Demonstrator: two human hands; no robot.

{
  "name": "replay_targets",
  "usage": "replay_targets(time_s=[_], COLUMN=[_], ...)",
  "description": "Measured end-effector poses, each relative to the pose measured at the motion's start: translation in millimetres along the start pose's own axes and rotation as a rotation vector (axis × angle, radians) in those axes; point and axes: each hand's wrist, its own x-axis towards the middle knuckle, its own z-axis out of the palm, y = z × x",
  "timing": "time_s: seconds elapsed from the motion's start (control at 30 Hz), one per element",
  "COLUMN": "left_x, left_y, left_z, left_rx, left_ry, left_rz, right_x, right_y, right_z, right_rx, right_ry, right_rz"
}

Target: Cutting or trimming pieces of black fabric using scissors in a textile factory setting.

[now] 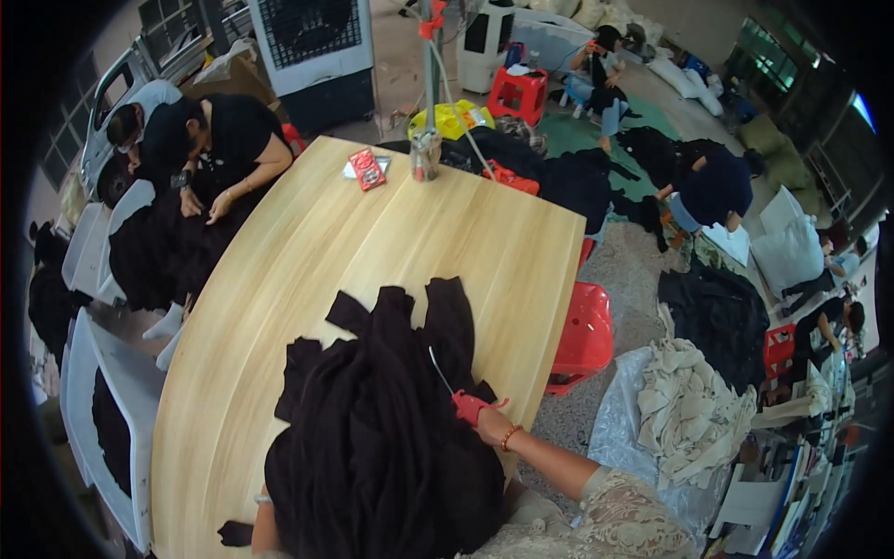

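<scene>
A heap of black garments [372,438] lies before me on the wooden table [279,270], with sleeves or legs fanning out toward the far side. My right hand [491,427], at the heap's right edge, is closed around a red-handled tool [473,407] with a thin, slightly bent metal tip. That tip points away from me over the cloth; its exact kind is unclear. On the left, my left forearm [266,529] goes in under the black cloth, which hides the left hand and its fingers.
A red pack [367,169] and a clear cup [426,155] stand near the table's far edge. Red stools [582,331] flank its right side. Beige cloth [689,410] is piled on plastic at right. Two co-workers handle black cloth [168,242] at far left; white bins [112,438] stand along the left.
</scene>
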Motion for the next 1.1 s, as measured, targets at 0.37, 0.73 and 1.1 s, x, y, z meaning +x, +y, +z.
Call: replay_targets(time_s=[0.37,0.73,1.1], left_x=[148.5,112.9,-198.2], left_y=[237.2,219.7,267.7], left_z=[46.4,18.7,55.3], left_rx=[0.145,0.114,-0.012], left_ry=[-0.164,-0.071,0.327], left_rz=[0.440,0.509,1.190], right_x=[26.1,-39.5,-93.2], right_y=[19.8,1.2,-19.4], right_z=[22.2,-34.6,-60.3], right_rx=[-0.076,-0.037,-0.076], right_ry=[-0.115,0.284,0.268], right_rz=[0.316,0.142,0.258])
